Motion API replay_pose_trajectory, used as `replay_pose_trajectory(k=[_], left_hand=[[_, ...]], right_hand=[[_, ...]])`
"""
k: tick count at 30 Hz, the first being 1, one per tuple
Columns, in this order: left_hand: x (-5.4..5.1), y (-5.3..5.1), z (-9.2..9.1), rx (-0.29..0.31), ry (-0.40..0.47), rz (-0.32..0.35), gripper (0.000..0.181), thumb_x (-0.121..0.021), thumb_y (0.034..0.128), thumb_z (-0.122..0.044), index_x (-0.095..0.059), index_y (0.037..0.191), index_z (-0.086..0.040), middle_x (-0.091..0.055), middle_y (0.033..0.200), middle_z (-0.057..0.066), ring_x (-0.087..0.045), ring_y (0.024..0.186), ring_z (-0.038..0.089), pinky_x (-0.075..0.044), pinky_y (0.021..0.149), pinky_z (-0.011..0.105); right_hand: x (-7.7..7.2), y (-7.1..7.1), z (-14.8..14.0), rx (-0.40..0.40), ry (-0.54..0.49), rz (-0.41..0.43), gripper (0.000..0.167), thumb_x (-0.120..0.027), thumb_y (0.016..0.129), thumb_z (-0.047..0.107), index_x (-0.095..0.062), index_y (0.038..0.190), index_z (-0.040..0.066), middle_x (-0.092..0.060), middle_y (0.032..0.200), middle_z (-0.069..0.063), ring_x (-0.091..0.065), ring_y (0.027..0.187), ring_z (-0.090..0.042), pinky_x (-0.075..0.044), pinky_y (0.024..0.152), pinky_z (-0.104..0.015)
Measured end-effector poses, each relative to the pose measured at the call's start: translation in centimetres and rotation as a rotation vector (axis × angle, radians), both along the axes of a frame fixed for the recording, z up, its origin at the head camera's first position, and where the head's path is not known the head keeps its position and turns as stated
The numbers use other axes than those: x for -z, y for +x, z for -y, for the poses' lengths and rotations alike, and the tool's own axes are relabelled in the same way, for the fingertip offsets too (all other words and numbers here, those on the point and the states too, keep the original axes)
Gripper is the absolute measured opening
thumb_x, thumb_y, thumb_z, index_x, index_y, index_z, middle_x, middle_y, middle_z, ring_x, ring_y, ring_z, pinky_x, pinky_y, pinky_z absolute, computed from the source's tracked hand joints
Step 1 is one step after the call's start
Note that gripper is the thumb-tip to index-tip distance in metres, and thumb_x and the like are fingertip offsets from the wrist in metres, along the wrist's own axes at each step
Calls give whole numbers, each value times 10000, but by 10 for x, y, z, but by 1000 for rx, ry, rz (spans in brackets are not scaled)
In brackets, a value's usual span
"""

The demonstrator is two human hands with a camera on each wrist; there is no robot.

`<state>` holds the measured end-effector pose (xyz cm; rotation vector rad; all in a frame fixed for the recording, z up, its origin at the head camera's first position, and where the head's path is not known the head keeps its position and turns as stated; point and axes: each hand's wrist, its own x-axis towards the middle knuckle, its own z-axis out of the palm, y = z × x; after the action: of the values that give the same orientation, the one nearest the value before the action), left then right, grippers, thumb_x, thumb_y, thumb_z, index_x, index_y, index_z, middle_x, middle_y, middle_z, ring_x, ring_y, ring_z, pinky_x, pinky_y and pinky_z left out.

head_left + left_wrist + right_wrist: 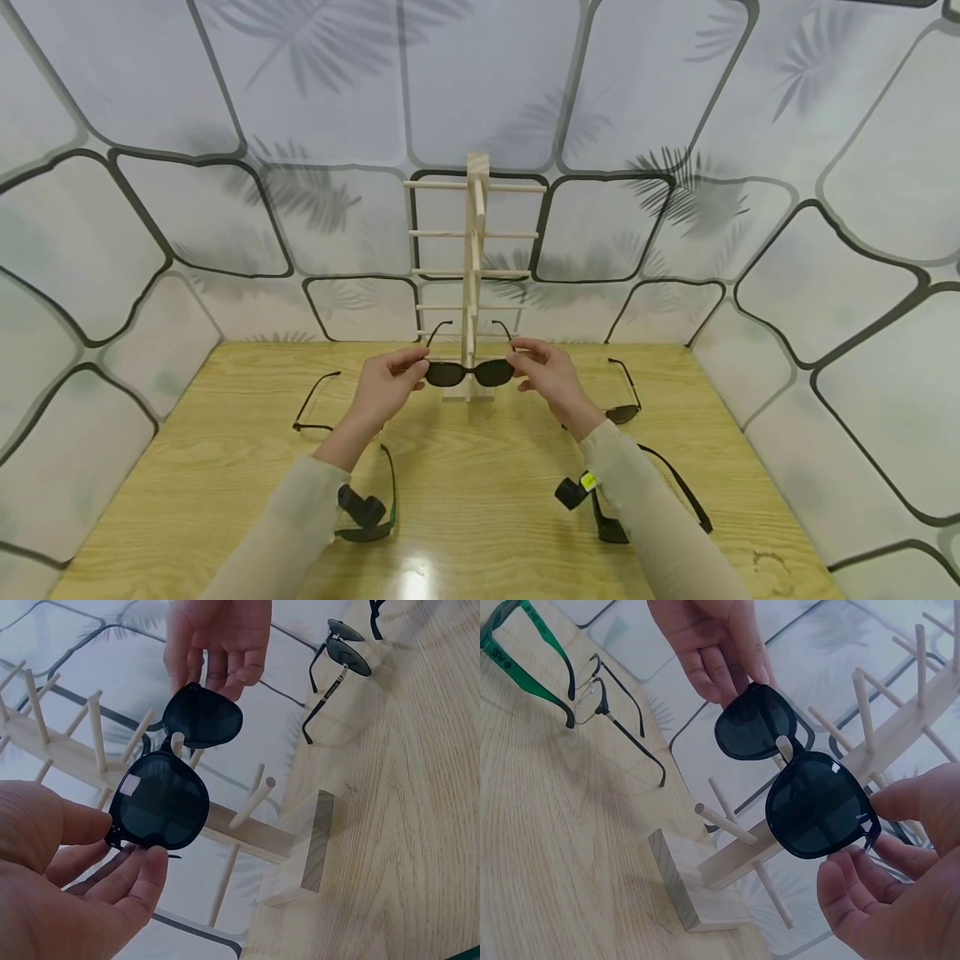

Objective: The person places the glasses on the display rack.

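Note:
Black sunglasses with dark lenses are held by both hands, low in front of a wooden peg stand. My left hand pinches their left end between thumb and fingers. At the opposite end, my right hand grips the frame the same way. Both temples stand unfolded and point back toward the stand. In the left wrist view, a peg tip shows at the bridge of the sunglasses. Whether the bridge bears on that peg, I cannot tell. The stand's base rests on the table.
On the wooden table lie clear-lensed glasses at back left and sunglasses at back right. Nearer are green-templed glasses on the left and black glasses on the right, partly under my forearms. Patterned cloth walls enclose the table.

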<state>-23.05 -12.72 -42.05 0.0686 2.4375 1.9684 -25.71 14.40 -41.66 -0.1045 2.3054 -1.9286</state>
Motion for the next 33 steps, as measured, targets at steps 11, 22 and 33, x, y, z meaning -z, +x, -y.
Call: replay_pose_trajectory(k=[11, 22, 33], left_hand=[[-1, 5, 3, -22, -58, -21, 428, -628, 1079, -181, -602, 1496, -86, -691, 1337, 242, -724, 1164, 376, -614, 968, 424], [-5, 25, 18, -21, -148, -59, 422, -626, 1082, -230, -610, 1480, -93, -713, 1324, 210, -723, 1126, 335, -604, 919, 417], [-6, 65, 52, -34, -266, -78, 397, -626, 1078, -187, -618, 1456, -65, -716, 1286, 210, -714, 1189, 372, -604, 888, 315]], right_hand=[[-1, 0, 0, 54, 50, -8, 475, -659, 1061, 265, -582, 1503, 107, -686, 1297, -159, -631, 938, -136, -557, 777, -285], [-8, 15, -6, 87, 79, -69, 430, -676, 1050, 284, -628, 1441, 112, -711, 1085, -55, -631, 912, -134, -572, 799, -310], [-2, 44, 2, 38, 6, -27, 328, -686, 1042, 204, -681, 1349, 88, -693, 967, 22, -660, 881, -152, -571, 772, -315]])
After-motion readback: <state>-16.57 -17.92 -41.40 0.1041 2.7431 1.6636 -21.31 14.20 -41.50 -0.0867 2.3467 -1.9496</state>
